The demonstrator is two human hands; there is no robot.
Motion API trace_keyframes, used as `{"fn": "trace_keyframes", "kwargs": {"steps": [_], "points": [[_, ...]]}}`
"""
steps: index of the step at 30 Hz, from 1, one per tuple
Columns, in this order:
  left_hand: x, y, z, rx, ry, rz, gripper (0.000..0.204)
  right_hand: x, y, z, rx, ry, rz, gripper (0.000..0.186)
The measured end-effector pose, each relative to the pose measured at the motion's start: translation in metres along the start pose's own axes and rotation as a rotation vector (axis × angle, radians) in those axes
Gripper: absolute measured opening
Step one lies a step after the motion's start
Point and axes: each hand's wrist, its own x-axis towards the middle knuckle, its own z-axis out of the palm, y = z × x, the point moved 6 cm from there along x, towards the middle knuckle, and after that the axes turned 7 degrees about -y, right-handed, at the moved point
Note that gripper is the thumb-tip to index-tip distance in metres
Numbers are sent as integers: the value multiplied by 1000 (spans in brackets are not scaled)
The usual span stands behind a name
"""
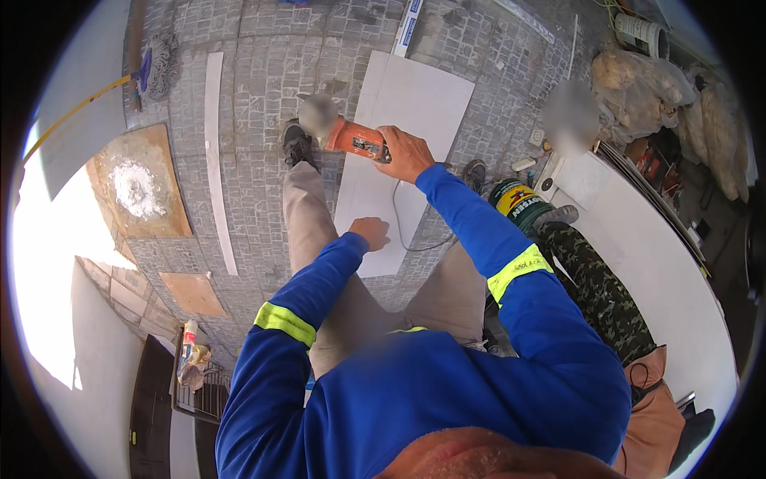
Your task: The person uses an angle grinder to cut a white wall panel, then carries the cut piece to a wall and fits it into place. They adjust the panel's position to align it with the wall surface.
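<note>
My right hand point(405, 155) grips the rear of an orange-red corded power tool point(357, 142) that looks like an angle grinder. Its front end is blurred, close to my left shoe point(298, 145). Beneath the tool lies a large white board point(411, 108) on the paving, stretching back between my legs. A grey cord point(401, 227) loops over the board below my right wrist. My left hand point(372, 233) is closed above the board beside my left knee, its fingers curled and nothing seen in them.
Left, a white strip point(217, 160), a powder-covered plywood sheet point(163, 211) and a mop point(159, 68). A long straightedge point(407, 28) meets the board's far end. Right, a green bucket point(511, 199), stuffed plastic bags point(642, 84) and another person in camouflage trousers point(602, 291).
</note>
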Motion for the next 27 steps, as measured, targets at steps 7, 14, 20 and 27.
{"fn": "trace_keyframes", "kwargs": {"steps": [7, 14, 20, 27], "points": [[96, 24, 53, -243, 345, -178, 25, 13, 153, 82, -60, -141, -118, 62], [150, 52, 59, -216, 245, -33, 33, 58, 271, 188, -116, -16, -204, 68], [145, 70, 55, -239, 295, 27, 39, 76, 302, 220, -119, 43, -270, 68], [148, 64, 54, -175, 294, -44, 44, 89, 315, 220, -95, 59, -312, 68]]}}
